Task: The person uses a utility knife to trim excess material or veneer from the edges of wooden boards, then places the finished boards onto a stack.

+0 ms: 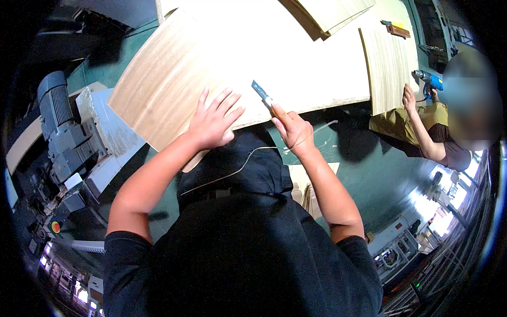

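My left hand (214,120) lies with fingers spread on the right side of a light-brown wood-grain panel (158,79). That panel rests on the white worktable (296,58), its near part sticking out past the table's edge. In my right hand (293,130) is a flat-bladed knife (262,94) with a slanted tip and an orange-brown handle. Its blade points up and to the left, above the table and apart from the panel; fingers wrap the handle.
To the right a co-worker's hand (409,98) touches another wood-grain panel (384,71); their other hand holds a blue heat gun (434,80). More panels (338,13) lie at the far side, near a wooden block tool (396,30). A grey motor (55,100) stands at left.
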The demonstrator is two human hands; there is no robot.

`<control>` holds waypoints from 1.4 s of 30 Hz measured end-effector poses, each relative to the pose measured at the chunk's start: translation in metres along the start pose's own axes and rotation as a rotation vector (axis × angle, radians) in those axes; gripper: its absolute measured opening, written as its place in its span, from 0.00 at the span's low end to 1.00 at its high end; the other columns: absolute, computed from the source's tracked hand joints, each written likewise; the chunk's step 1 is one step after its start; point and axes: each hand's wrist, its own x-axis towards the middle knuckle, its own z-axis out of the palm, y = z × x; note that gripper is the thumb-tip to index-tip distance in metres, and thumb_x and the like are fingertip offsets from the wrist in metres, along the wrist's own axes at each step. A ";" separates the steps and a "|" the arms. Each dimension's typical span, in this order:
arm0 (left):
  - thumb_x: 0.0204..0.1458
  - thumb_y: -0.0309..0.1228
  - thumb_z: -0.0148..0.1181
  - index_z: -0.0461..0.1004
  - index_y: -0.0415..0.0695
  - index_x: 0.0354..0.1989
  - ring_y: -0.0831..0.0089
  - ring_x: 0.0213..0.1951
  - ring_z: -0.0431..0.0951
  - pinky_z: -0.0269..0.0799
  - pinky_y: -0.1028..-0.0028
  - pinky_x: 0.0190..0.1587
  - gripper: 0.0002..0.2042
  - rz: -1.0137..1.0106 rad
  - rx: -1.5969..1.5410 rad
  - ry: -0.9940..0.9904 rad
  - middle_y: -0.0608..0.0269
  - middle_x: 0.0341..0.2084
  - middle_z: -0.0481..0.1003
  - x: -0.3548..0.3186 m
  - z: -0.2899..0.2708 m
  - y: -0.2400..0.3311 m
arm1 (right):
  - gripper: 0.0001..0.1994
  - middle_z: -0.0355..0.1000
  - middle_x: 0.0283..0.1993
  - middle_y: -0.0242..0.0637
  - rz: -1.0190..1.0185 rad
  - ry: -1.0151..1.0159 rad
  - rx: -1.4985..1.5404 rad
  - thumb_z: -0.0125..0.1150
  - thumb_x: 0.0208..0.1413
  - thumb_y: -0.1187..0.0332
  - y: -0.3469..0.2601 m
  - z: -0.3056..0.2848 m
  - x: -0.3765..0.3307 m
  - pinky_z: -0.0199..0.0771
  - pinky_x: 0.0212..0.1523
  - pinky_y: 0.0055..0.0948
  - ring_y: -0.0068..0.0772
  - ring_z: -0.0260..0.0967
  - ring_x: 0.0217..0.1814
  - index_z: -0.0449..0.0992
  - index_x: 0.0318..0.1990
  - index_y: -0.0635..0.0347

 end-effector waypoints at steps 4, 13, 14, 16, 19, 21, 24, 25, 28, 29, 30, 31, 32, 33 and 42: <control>0.52 0.45 0.68 0.72 0.59 0.71 0.58 0.82 0.49 0.34 0.30 0.78 0.34 -0.046 0.003 0.139 0.60 0.80 0.57 0.027 0.004 0.012 | 0.27 0.76 0.36 0.44 0.038 0.074 0.162 0.63 0.69 0.54 0.005 -0.009 -0.011 0.81 0.37 0.47 0.53 0.79 0.36 0.69 0.75 0.32; 0.59 0.47 0.63 0.73 0.59 0.71 0.55 0.81 0.50 0.36 0.28 0.76 0.30 -0.267 -0.019 0.398 0.59 0.79 0.58 0.142 0.000 0.048 | 0.30 0.81 0.52 0.60 0.371 0.324 0.415 0.63 0.70 0.59 -0.002 -0.024 -0.031 0.81 0.53 0.45 0.61 0.82 0.52 0.66 0.76 0.55; 0.59 0.47 0.63 0.73 0.59 0.70 0.55 0.81 0.50 0.36 0.28 0.77 0.29 -0.274 -0.028 0.409 0.58 0.79 0.58 0.148 0.000 0.048 | 0.29 0.81 0.52 0.60 0.487 0.237 0.461 0.63 0.70 0.58 -0.006 -0.024 -0.033 0.81 0.53 0.45 0.62 0.82 0.53 0.67 0.75 0.56; 0.59 0.46 0.63 0.74 0.59 0.70 0.55 0.81 0.51 0.36 0.28 0.77 0.28 -0.292 -0.046 0.431 0.58 0.79 0.59 0.154 0.002 0.049 | 0.27 0.81 0.52 0.59 0.477 0.258 0.570 0.61 0.71 0.56 -0.017 -0.026 -0.039 0.81 0.53 0.46 0.64 0.82 0.53 0.68 0.72 0.56; 0.60 0.42 0.63 0.77 0.55 0.65 0.52 0.80 0.53 0.37 0.27 0.76 0.24 -0.120 -0.167 0.376 0.56 0.77 0.61 0.136 0.007 0.023 | 0.25 0.81 0.51 0.57 0.545 0.229 0.589 0.63 0.70 0.57 -0.021 -0.012 -0.058 0.81 0.52 0.48 0.64 0.82 0.52 0.68 0.70 0.53; 0.59 0.39 0.64 0.78 0.52 0.62 0.50 0.79 0.55 0.40 0.26 0.75 0.22 -0.035 -0.200 0.297 0.52 0.76 0.62 0.110 0.001 0.012 | 0.26 0.80 0.51 0.57 0.532 0.236 0.561 0.66 0.68 0.59 -0.025 -0.001 -0.070 0.81 0.52 0.49 0.65 0.81 0.51 0.67 0.69 0.53; 0.57 0.43 0.65 0.77 0.49 0.63 0.48 0.80 0.53 0.36 0.25 0.75 0.26 -0.005 -0.107 0.180 0.49 0.77 0.59 0.054 -0.010 0.013 | 0.26 0.80 0.51 0.59 0.491 0.145 0.565 0.66 0.68 0.59 -0.036 0.009 -0.088 0.81 0.52 0.51 0.67 0.80 0.52 0.67 0.69 0.54; 0.56 0.44 0.66 0.76 0.48 0.64 0.48 0.80 0.52 0.35 0.25 0.75 0.27 -0.002 -0.083 0.161 0.47 0.77 0.58 0.037 -0.010 0.019 | 0.25 0.80 0.51 0.60 0.468 0.128 0.565 0.66 0.68 0.59 -0.040 0.013 -0.090 0.80 0.51 0.53 0.68 0.80 0.52 0.66 0.67 0.55; 0.50 0.49 0.73 0.75 0.53 0.66 0.47 0.81 0.52 0.36 0.22 0.74 0.34 0.038 -0.028 0.030 0.47 0.78 0.56 0.009 0.003 0.037 | 0.25 0.79 0.49 0.62 0.474 0.145 0.597 0.65 0.69 0.59 -0.047 0.028 -0.094 0.80 0.51 0.54 0.69 0.80 0.51 0.66 0.67 0.56; 0.48 0.49 0.75 0.76 0.55 0.66 0.47 0.81 0.51 0.36 0.21 0.73 0.35 0.075 -0.048 -0.016 0.47 0.78 0.56 0.005 0.006 0.045 | 0.24 0.79 0.49 0.62 0.517 0.158 0.610 0.64 0.69 0.60 -0.050 0.028 -0.091 0.79 0.50 0.56 0.70 0.79 0.51 0.65 0.66 0.57; 0.46 0.50 0.77 0.76 0.56 0.66 0.47 0.81 0.51 0.37 0.20 0.73 0.36 0.111 -0.067 -0.063 0.48 0.78 0.56 0.003 0.010 0.048 | 0.24 0.79 0.49 0.62 0.531 0.193 0.624 0.64 0.69 0.60 -0.052 0.029 -0.087 0.79 0.50 0.56 0.70 0.79 0.50 0.65 0.66 0.57; 0.40 0.51 0.81 0.77 0.64 0.66 0.46 0.80 0.51 0.38 0.17 0.71 0.39 0.150 -0.060 -0.014 0.50 0.78 0.55 0.000 0.023 0.047 | 0.24 0.79 0.49 0.63 0.545 0.229 0.638 0.64 0.69 0.60 -0.054 0.030 -0.082 0.79 0.50 0.56 0.70 0.79 0.50 0.65 0.67 0.58; 0.40 0.51 0.81 0.77 0.66 0.66 0.45 0.80 0.50 0.38 0.17 0.71 0.39 0.168 -0.057 -0.015 0.50 0.78 0.55 0.001 0.021 0.046 | 0.24 0.79 0.49 0.63 0.558 0.263 0.648 0.64 0.69 0.60 -0.055 0.028 -0.078 0.79 0.50 0.56 0.71 0.79 0.50 0.65 0.67 0.58; 0.40 0.51 0.81 0.77 0.67 0.66 0.45 0.80 0.50 0.38 0.17 0.71 0.38 0.185 -0.054 -0.016 0.51 0.78 0.55 0.003 0.018 0.044 | 0.24 0.79 0.49 0.63 0.564 0.255 0.651 0.63 0.70 0.61 -0.055 0.025 -0.074 0.79 0.50 0.55 0.70 0.79 0.51 0.65 0.67 0.58; 0.42 0.50 0.79 0.76 0.80 0.64 0.45 0.79 0.48 0.37 0.15 0.70 0.35 0.282 0.043 0.010 0.53 0.78 0.53 0.012 0.019 0.030 | 0.28 0.73 0.38 0.41 0.241 0.103 0.299 0.65 0.68 0.60 -0.049 0.012 -0.074 0.81 0.37 0.48 0.52 0.78 0.37 0.70 0.74 0.35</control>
